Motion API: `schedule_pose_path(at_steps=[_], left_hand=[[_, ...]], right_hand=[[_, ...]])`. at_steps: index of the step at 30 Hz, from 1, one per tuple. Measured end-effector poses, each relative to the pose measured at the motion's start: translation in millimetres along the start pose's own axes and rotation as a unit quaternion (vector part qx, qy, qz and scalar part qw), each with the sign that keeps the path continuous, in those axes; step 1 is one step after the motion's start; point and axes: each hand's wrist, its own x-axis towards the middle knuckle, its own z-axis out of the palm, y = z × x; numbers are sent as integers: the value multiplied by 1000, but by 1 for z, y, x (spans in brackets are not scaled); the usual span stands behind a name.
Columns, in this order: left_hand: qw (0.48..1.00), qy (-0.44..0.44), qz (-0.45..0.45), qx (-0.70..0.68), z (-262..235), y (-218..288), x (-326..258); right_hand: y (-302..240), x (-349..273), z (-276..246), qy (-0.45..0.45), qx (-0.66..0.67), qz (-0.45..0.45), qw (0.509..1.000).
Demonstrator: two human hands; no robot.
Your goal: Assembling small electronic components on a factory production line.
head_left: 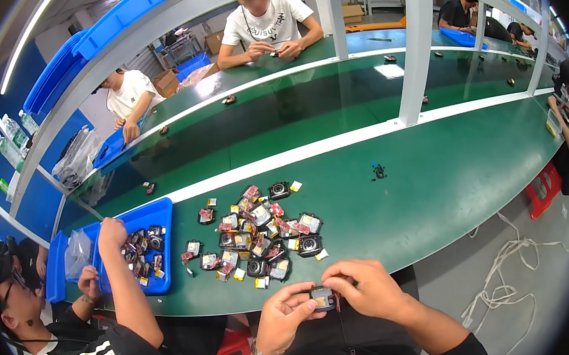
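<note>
Just off the near edge of the green bench, my left hand [284, 318] grips a small black watch-like case [323, 299], its open inner side facing up with a pale grey and tan piece in it. My right hand [369, 288] is closed at the case's right edge, thumb and fingertips pinched together. A dark reddish bit shows just under those fingertips; what exactly they pinch is hidden. Beyond my hands lies a loose pile of similar black cases [310, 245], many with reddish circuit boards and yellow-and-white batteries attached.
Left of the pile, a blue tray [169, 223] holds more cases, and a seated co-worker's arm [129, 288] reaches over it. Small black parts [379, 171] lie farther right on the bench [436, 183]. White posts [414, 42] rise behind, with other people seated beyond.
</note>
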Motion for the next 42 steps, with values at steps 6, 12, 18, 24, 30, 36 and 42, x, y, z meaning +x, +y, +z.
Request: schedule_pose_path(at_steps=[6,12,18,24,30,36,42], left_hand=[[1000,12,16,1,0,-3,1],[1000,-2,12,21,1,-10,-1],[999,-10,43,-5,10,-15,-7],[998,-10,52,-30,8,-22,-9],[998,14,66,2,9,-29,-11],[998,-11,61,-8,4,-29,-13],[994,-33,101,0,-3,-38,-14]], right_hand=[[-1,-14,-25,-65,-172,-241,953],[-3,-11,-22,-92,-202,-251,942],[9,-17,-6,-44,-171,-220,959],[15,-19,3,-15,-123,-204,971],[10,-17,-4,-47,-156,-213,963],[14,-18,0,-54,-76,-184,979],[15,-26,14,37,-34,-131,990]])
